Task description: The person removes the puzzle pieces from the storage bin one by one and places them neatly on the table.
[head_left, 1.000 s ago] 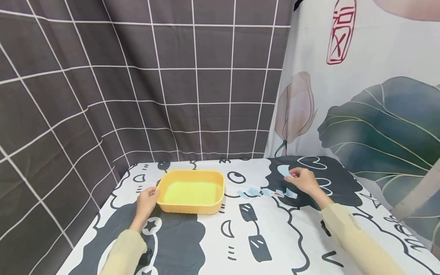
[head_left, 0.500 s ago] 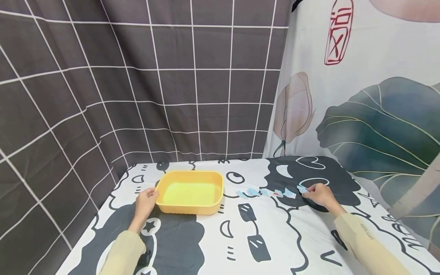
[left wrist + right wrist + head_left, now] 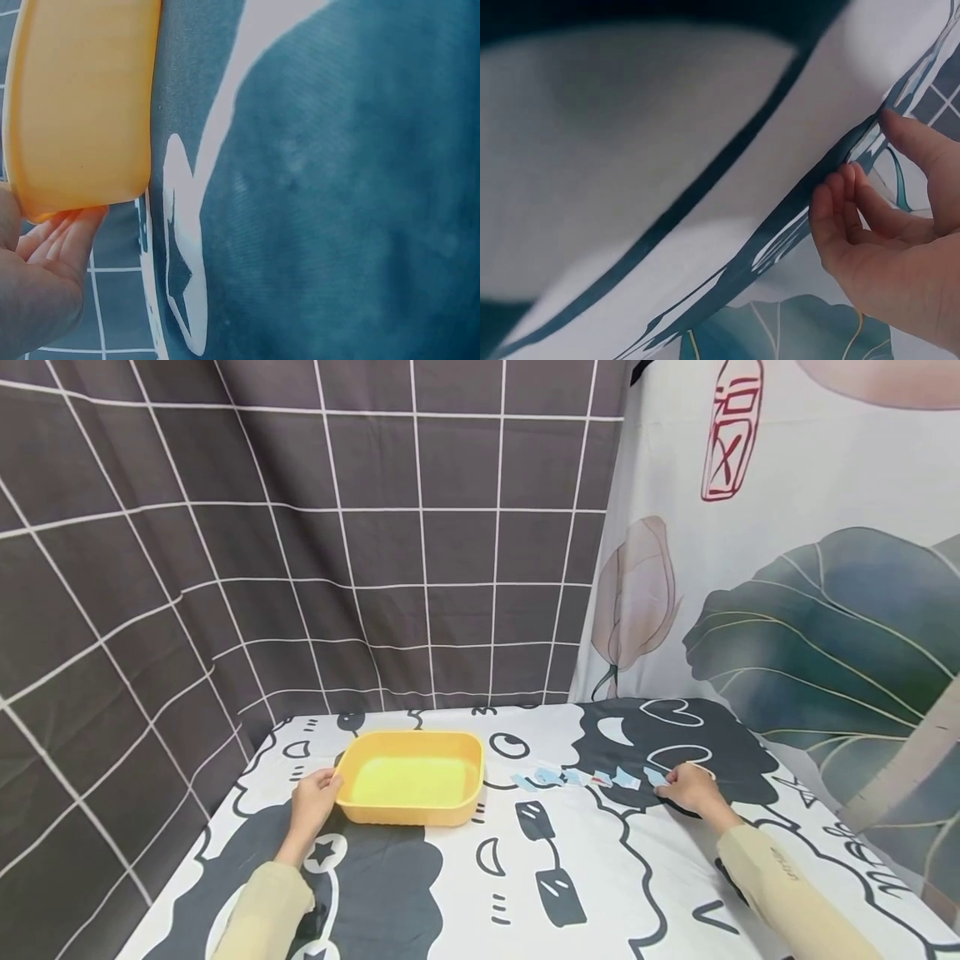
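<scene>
A yellow rectangular plastic basin (image 3: 408,817) sits on the printed cloth toward the left of the head view. My left hand (image 3: 313,802) grips its left edge, the thumb by the rim and the fingers (image 3: 75,232) against the outer wall. Several small light blue paper scraps (image 3: 576,777) lie in a row right of the basin. At the row's right end, my right hand (image 3: 692,789) pinches the edge of another light blue scrap (image 3: 655,776), low at the cloth. In the right wrist view, the thumb and fingertips (image 3: 844,176) meet that scrap, which is seen almost edge-on.
A black-and-white cartoon-print cloth (image 3: 525,877) covers the table. Behind it hangs a dark grey curtain (image 3: 457,543) with a white grid. A white curtain (image 3: 667,460) with leaf and flower prints hangs at the right.
My right hand has brought its scrap from farther back toward me and rightward, down to the right end of the row. The left hand stays on the basin.
</scene>
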`<action>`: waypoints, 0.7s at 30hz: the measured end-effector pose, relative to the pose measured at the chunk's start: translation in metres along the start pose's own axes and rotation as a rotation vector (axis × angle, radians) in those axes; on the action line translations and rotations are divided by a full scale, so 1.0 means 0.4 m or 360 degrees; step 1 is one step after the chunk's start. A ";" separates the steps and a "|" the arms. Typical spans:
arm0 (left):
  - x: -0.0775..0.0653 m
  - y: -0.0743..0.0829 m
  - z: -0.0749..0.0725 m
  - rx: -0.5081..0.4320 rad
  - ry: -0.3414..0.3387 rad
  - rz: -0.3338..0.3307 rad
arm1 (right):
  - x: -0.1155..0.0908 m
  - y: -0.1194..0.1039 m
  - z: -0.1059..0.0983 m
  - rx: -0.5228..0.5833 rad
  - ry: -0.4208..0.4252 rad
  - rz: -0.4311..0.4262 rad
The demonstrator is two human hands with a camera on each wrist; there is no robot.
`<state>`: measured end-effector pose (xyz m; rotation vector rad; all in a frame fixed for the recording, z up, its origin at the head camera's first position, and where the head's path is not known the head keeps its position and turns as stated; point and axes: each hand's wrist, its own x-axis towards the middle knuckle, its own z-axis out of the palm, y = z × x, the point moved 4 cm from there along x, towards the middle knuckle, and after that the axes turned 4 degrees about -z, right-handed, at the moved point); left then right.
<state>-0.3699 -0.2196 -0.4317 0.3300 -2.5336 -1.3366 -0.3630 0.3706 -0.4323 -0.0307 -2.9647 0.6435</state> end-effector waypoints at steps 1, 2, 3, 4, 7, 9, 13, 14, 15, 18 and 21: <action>0.001 0.000 0.001 -0.0002 0.0001 -0.0004 | 0.001 -0.001 -0.001 -0.0008 -0.0003 -0.0006; 0.002 0.000 0.001 -0.0004 0.0000 -0.0010 | 0.002 -0.002 -0.001 -0.0012 -0.0010 -0.0008; 0.002 -0.001 0.003 0.0000 -0.0006 -0.0020 | 0.002 -0.005 -0.003 -0.0021 -0.0013 -0.0010; 0.003 -0.002 0.004 0.0002 -0.0017 -0.0033 | 0.003 -0.008 -0.003 -0.0027 -0.0026 -0.0001; 0.005 -0.002 0.004 0.0020 -0.0053 -0.0057 | 0.002 -0.022 -0.006 -0.0054 -0.0032 0.0016; 0.006 -0.002 0.000 0.0054 -0.0078 -0.0056 | 0.000 -0.040 -0.007 -0.0079 -0.0020 0.0007; 0.005 0.006 -0.014 0.0158 -0.0125 -0.0001 | 0.003 -0.091 -0.007 -0.0108 0.0051 -0.0057; 0.005 0.008 -0.018 0.0197 -0.0137 0.0024 | 0.004 -0.105 -0.007 -0.0115 0.0074 -0.0079; 0.004 0.011 -0.021 0.0235 -0.0151 0.0051 | 0.005 -0.118 -0.006 -0.0115 0.0091 -0.0088; 0.001 0.021 -0.028 0.0370 -0.0171 0.0139 | 0.008 -0.152 -0.005 -0.0097 0.0120 -0.0125; -0.002 0.036 -0.031 0.0509 -0.0155 0.0242 | 0.005 -0.179 -0.001 -0.0077 0.0133 -0.0155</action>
